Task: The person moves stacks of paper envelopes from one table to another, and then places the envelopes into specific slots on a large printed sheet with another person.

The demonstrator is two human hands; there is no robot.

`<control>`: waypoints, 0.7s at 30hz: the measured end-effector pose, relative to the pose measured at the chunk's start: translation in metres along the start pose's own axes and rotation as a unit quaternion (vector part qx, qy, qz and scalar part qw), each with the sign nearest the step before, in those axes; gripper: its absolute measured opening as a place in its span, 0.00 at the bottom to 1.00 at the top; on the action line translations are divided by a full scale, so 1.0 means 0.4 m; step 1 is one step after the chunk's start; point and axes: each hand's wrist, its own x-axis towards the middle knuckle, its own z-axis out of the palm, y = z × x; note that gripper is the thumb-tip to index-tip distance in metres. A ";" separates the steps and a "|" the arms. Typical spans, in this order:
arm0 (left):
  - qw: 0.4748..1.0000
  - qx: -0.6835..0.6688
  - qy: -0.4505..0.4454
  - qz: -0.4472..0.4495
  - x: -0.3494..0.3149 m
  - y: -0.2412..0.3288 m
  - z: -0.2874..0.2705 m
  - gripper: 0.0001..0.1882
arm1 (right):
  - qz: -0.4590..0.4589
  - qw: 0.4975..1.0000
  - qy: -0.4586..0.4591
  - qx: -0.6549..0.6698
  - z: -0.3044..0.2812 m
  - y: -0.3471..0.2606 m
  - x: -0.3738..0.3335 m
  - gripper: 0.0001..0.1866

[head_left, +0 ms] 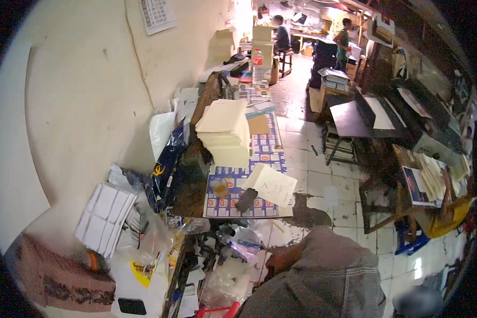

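Note:
Neither of my hands can be made out. Low in the middle, a grey garment with pale stitching (328, 275) fills much of the view, a bare brown arm (283, 261) at its left side; whose it is I cannot tell. Beyond it stands a table with a blue-and-white patterned cover (267, 153). A tall stack of cream paper (225, 132) rises from it. Nearer its front edge lie a cream sheet or booklet with faint writing (273, 184), a small dark object (246, 200) and a glass with amber liquid (220, 188).
Plastic bags and scraps (228, 281) clutter the lower middle. Wrapped white bundles (105, 218) and a black phone (132, 306) lie at left. A bottle (257, 66) stands at the table's far end. Someone in yellow (450, 217) works at right; two people are at the back.

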 end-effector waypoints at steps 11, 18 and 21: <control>0.858 -0.218 0.291 -0.363 -0.645 -0.347 0.115 0.28 | -0.098 0.972 -0.111 -0.184 -0.069 0.016 -0.029 0.30; 0.657 -0.342 0.447 -0.501 -1.065 -0.036 0.497 0.33 | -0.204 0.881 -0.239 -0.353 -0.077 -0.118 0.071 0.29; 0.582 -0.360 0.465 -0.562 -1.125 0.125 0.712 0.34 | -0.248 0.848 -0.271 -0.382 -0.037 -0.136 0.134 0.29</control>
